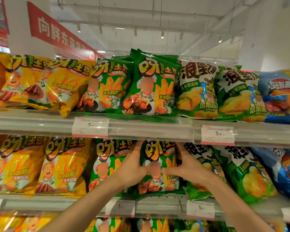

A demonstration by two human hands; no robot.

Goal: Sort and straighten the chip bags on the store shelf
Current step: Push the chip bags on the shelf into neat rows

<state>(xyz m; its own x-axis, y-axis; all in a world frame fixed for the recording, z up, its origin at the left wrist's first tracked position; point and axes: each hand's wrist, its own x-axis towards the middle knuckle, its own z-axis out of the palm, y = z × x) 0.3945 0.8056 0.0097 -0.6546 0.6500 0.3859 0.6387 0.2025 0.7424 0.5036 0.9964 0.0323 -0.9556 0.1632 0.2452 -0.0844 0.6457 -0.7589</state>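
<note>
A green chip bag stands upright on the middle shelf, in the centre of the view. My left hand holds its left edge, fingers reaching behind it and thumb lying across the front. My right hand holds its right edge the same way, thumb pointing left over the bag's face. Beside it stand another green bag on the left and a white-and-green bag on the right, partly hidden by my right hand.
The top shelf carries yellow bags, green bags, white-and-green bags and a blue bag. Yellow bags fill the middle shelf's left. Price tags hang on the shelf rails. More bags sit below.
</note>
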